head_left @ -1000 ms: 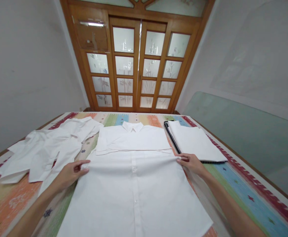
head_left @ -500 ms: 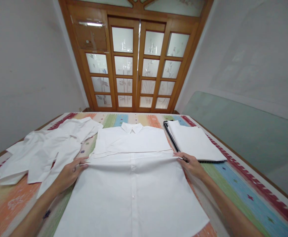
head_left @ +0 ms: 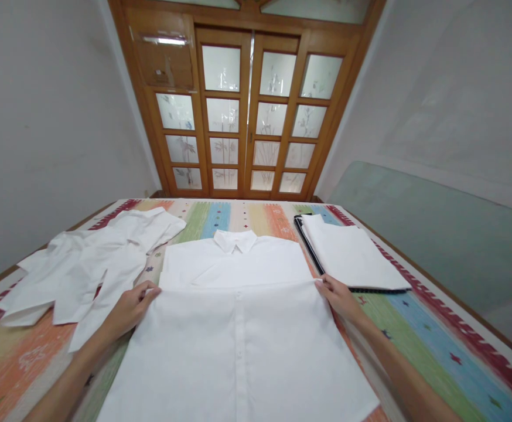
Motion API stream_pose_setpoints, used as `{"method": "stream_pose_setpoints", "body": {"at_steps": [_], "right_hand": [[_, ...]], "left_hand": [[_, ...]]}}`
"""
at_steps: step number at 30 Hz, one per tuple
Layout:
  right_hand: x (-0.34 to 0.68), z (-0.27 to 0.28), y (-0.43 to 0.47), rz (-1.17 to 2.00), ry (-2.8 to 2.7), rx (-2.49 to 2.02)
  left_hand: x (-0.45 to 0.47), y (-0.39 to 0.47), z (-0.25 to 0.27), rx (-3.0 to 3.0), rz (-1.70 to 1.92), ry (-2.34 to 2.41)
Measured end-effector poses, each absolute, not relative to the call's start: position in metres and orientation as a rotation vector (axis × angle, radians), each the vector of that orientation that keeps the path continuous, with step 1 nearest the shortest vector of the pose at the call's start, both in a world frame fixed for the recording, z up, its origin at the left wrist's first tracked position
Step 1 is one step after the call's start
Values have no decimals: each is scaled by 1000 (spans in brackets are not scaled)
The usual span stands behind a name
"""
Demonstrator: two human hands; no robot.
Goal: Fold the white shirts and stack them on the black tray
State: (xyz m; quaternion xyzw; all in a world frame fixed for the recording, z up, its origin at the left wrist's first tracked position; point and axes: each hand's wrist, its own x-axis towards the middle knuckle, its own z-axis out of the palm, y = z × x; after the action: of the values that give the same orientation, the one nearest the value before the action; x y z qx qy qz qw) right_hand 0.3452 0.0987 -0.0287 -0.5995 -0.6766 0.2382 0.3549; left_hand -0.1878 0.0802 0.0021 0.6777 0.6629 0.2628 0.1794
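A white button-up shirt (head_left: 203, 340) stretches across the middle of the bed, its collar at the far end and the button strip running toward me. My left hand (head_left: 135, 305) pinches the shirt's left side between thumb and fingers. On the opposite side, my right hand (head_left: 337, 296) grips it at about the same height. Between both hands the cloth is pulled into a taut straight edge. Beyond that edge lies the upper part with the collar, flat on the bedspread. The hem nearest me runs out of view.
Crumpled white shirts (head_left: 80, 264) lie on the left. A stack of folded white garments (head_left: 357, 252) with dark cloth beneath sits on the right. Under everything is a striped bedspread (head_left: 19, 357). Wooden glass-paned doors (head_left: 247, 117) stand beyond; a pale green panel (head_left: 436, 228) leans along the right wall.
The taut edge between my hands has come up and now covers the fold line seen before. The collar end has shifted slightly toward me. Both hands keep their grip.
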Motion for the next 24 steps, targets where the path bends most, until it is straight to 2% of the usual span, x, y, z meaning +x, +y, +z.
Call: {"method": "stream_pose_setpoints", "body": {"at_steps": [5,17,24], "right_hand": [[344,-30,100,557,-1760,-1624],[347,-20,85,649,-1639,-1584],[351,-16,79,854,-1583,-1617]], "left_hand": [[-183,82,2,1891,710,1902],[-194,64,8,1611,818,1827],[-199,57,14,1409,805,1854]]}}
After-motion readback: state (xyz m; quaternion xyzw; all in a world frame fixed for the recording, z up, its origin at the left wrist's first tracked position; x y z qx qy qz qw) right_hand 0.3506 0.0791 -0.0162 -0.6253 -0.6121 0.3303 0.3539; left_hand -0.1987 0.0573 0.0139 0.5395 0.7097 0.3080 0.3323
